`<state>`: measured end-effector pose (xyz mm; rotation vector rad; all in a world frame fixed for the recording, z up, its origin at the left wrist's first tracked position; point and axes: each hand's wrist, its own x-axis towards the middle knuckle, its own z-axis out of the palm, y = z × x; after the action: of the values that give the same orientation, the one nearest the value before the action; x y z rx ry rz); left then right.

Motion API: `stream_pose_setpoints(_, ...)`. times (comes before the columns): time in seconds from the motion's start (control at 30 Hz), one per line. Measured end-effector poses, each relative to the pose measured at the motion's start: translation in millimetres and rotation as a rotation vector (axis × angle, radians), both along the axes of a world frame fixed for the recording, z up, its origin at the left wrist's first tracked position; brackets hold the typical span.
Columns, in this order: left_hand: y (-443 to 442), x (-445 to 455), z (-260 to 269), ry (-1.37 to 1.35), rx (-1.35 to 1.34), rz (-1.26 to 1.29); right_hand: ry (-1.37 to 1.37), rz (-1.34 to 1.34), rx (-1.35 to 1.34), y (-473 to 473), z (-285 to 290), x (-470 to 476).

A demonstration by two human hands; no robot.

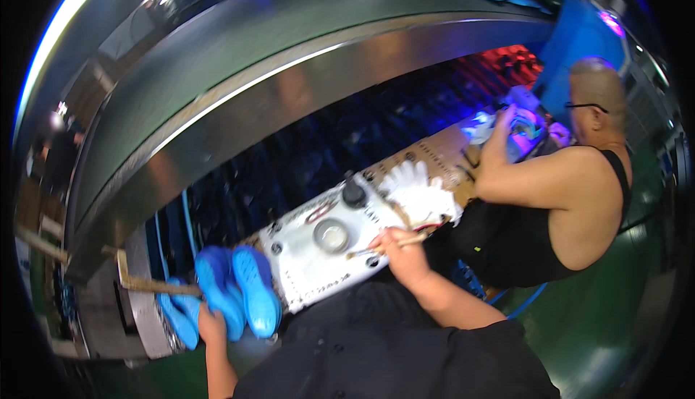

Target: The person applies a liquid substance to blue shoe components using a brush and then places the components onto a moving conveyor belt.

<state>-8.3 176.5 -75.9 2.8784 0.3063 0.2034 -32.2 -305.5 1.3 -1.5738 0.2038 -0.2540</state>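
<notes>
My right hand [404, 255] grips a wooden-handled brush [414, 239], its bristles low over a white printed board [309, 282]. Left of the bristles, a small round grey cup [332, 235] with pale contents stands on the board. A dark bottle [354, 193] is near the board's far edge. At the lower left, my left hand [213, 324] is closed at the edge of a blue shoe sole [218, 285], its fingers partly hidden. Another blue sole [257, 296] lies to its right, beside the board, and smaller-looking blue pieces [178, 312] lie to its left.
White knit gloves [421, 193] lie on brown cardboard [434, 155] right of the board. Close on my right, a person [543, 193] handles things at the same bench. Beyond runs a dark conveyor [304, 144] under a long metal-edged ledge [304, 79]. A wooden bar [157, 285] juts toward the soles.
</notes>
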Motion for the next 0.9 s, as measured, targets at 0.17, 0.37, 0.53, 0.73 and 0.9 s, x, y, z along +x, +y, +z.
stream_pose_setpoints(0.17, 0.4, 13.7, 14.1, -0.034, -0.031, -0.034, -0.007, -0.103, -0.052, -5.5, 6.1, 12.1)
stream_pose_setpoints(0.37, -21.1, -2.4, 51.2, 0.164, -1.584, 0.268, -0.171, 0.074, -0.468, 17.6, -0.7, 56.0)
stream_pose_setpoints(0.53, -38.8, -14.5, 58.9, 0.337, -1.981, 0.285, -0.218, 0.192, -0.690, 27.5, -34.5, 79.1)
stream_pose_setpoints(0.73, -51.9, -15.6, 57.1, 0.377, -2.022, 0.284, -0.272, 0.165, -0.739, 24.0, -32.6, 80.3)
stream_pose_setpoints(0.9, -60.4, -12.7, 68.1, 0.450, -2.008, 0.174, -0.139, 0.131, -0.526, 22.0, -4.0, 68.4)
